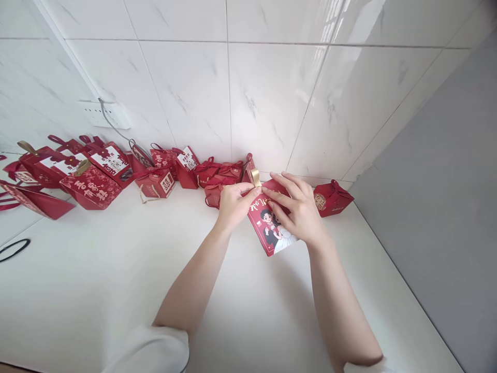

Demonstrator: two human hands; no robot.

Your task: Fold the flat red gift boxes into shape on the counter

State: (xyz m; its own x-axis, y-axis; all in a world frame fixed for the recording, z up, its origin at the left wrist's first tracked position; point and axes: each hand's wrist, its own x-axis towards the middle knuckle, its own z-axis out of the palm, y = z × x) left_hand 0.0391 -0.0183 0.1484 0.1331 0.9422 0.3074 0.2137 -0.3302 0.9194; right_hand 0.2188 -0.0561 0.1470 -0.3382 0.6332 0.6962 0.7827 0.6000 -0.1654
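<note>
A red gift box point(272, 228) with a cartoon couple printed on its front lies on the white counter point(116, 280) near the back wall. My left hand point(233, 204) is closed on the box's top left edge, by a gold ribbon loop point(255, 177). My right hand point(298, 210) rests on the box's upper part, its fingers pinching the top flap. Both hands meet at the top of the box.
Several red gift boxes point(93, 178) with ribbon handles line the back of the counter to the left. One small red box point(332, 198) sits to the right. A wall socket point(104, 114) with a cable is on the tiled wall. A grey panel point(438, 207) borders the right side.
</note>
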